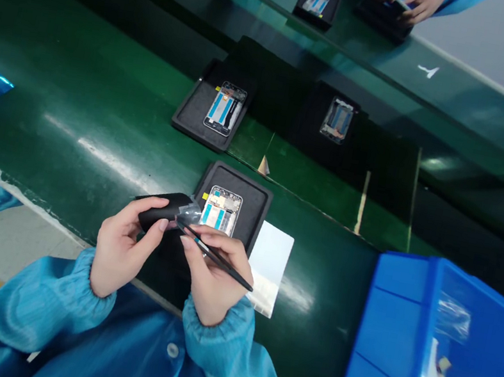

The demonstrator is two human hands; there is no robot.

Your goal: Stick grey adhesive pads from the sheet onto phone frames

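Observation:
My left hand (125,245) grips a curved black sheet (165,211) between thumb and fingers. In my right hand (218,270) is a pair of black tweezers (224,263), with its tip at a clear film (190,213) on the sheet's right end. Just behind my hands lies a black tray (256,205) holding an opened phone frame (224,206) with blue strips and a yellow tab. My right hand covers the lower part of that tray. A white sheet (273,254) lies to the right of the tray.
A blue bin (388,342) with plastic scraps stands at the right. Farther back are a black tray (193,106) with a phone frame (225,108) and another phone frame (338,120). Across the bench, another person's hands (423,4) work above a dark tray.

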